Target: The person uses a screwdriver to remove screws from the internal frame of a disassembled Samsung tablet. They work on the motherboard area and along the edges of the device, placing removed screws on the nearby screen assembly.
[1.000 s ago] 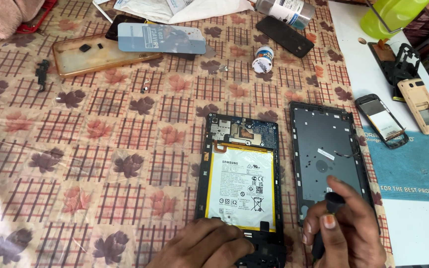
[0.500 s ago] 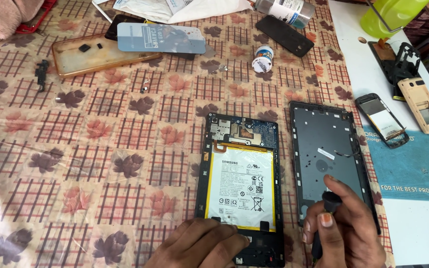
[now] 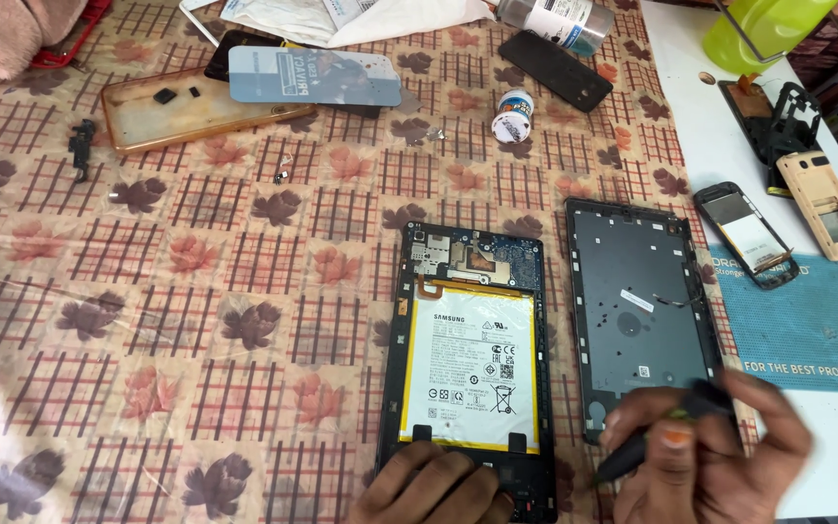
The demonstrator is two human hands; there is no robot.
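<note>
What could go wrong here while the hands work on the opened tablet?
The dark tool in the right hand may slip and pierce the exposed white battery. The left hand presses only the tablet's bottom edge, so it may shift. The loose back cover beside it may get knocked.

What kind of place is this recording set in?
Most likely a phone and tablet repair bench. An opened tablet lies with its battery exposed, its back cover beside it; stripped handsets sit on the white counter. The right hand holds a dark tool; the left hand steadies the tablet.
</note>
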